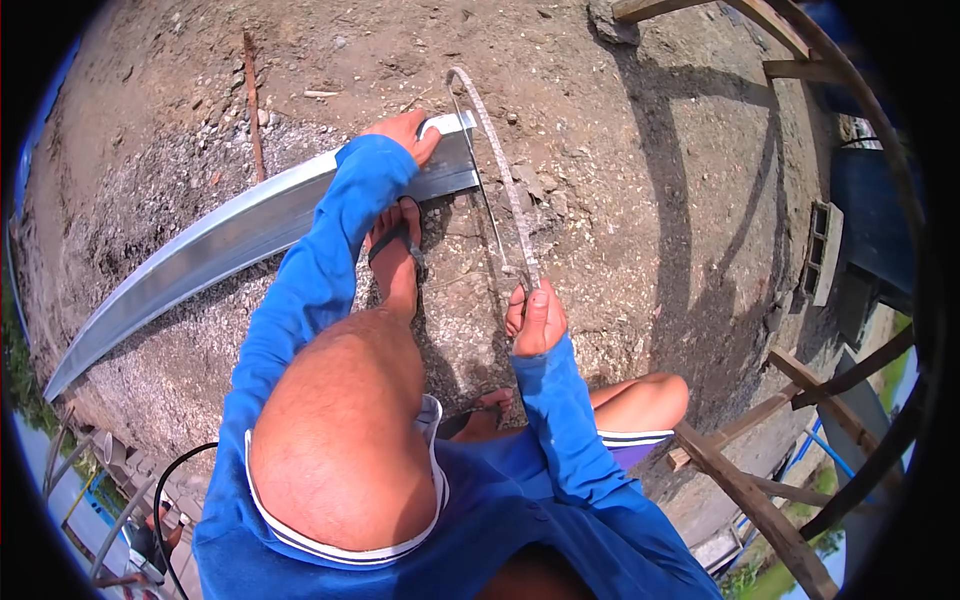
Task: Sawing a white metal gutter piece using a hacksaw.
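Observation:
A long silver metal channel [215, 240] lies across the gravel, its cut-looking end to the right. My left hand [405, 135] is closed over the upper edge near that end, thumb bent over the rim. In my right hand [537, 318] is the near end of a hacksaw [505, 165] with a bowed, rough-looking frame. Its thin blade runs alongside the channel's end; whether they touch I cannot tell. My sandalled foot [396, 250] is beside the channel's lower edge, below my left hand.
A rusty bar [252, 105] lies on the ground beyond the channel. To the right are a hollow concrete block [822, 253] and a wooden frame [760, 510]. At the lower left, a black cable [165, 480] curves near another person [163, 535].

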Demonstrator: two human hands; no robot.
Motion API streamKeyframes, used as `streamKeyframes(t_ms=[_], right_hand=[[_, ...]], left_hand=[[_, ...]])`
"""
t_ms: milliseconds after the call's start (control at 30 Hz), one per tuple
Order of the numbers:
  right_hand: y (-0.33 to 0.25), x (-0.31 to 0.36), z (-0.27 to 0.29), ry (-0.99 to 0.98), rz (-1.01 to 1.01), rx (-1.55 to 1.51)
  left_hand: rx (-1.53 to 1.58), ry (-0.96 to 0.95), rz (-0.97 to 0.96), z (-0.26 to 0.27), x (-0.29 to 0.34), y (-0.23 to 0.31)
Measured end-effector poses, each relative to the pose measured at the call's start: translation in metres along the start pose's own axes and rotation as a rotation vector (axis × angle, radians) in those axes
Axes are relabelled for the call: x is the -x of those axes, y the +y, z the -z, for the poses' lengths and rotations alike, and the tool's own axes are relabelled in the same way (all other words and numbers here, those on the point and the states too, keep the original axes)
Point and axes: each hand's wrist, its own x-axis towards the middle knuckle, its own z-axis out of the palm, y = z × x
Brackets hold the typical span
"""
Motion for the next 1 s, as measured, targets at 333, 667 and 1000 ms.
streamKeyframes(t_ms=[333,667,1000], right_hand=[[-0.002,0.003,-0.003,-0.033,0.008,0.038],[-0.004,0.004,-0.003,-0.046,0.007,0.069],[0.009,0.005,0.006,-0.006,-0.030,-0.116]], left_hand=[[0.001,-0.008,0.022,-0.001,-0.001,0.003],[-0.009,-0.009,0.033,0.000,-0.001,0.002],[0.076,-0.012,0.085,-0.008,-0.009,-0.004]])
